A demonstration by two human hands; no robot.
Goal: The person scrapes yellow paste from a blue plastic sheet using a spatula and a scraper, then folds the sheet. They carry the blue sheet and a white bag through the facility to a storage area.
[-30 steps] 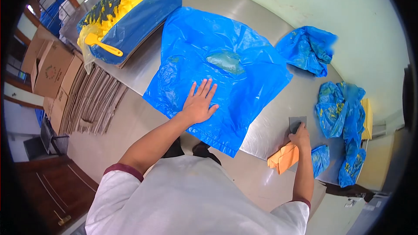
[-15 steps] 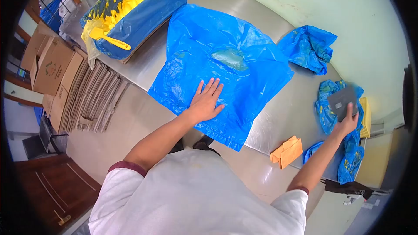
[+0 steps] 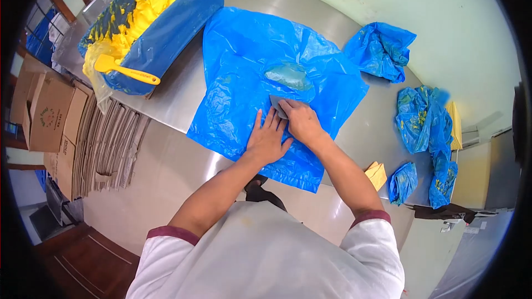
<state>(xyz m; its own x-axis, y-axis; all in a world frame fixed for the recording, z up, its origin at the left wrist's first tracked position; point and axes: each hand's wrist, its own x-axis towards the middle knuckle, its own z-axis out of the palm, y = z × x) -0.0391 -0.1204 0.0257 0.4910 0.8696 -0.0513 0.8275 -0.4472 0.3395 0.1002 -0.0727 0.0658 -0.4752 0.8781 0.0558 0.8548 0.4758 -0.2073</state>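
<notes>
A large blue plastic sheet (image 3: 233, 94) lies spread on the metal table, with a clear, shiny patch (image 3: 289, 76) near its middle. My left hand (image 3: 267, 139) rests flat on the sheet's lower part, fingers spread. Just right of its fingertips, my right hand (image 3: 302, 122) grips a flat dark grey scraper (image 3: 279, 105) down on the sheet. The scraper's edge is by the left fingers, and my right hand partly covers it.
A blue-lined tub (image 3: 177, 27) of yellow paste stands upper left, a yellow spatula (image 3: 130, 72) on its rim. Crumpled blue bags (image 3: 382, 50) lie right, with a folded orange-yellow cloth (image 3: 376, 175) at the near edge. Stacked cardboard (image 3: 105, 144) stands left.
My right hand has come from the crumpled bags at the right to the middle of the sheet, bringing the grey scraper beside my left hand. The view has shifted slightly.
</notes>
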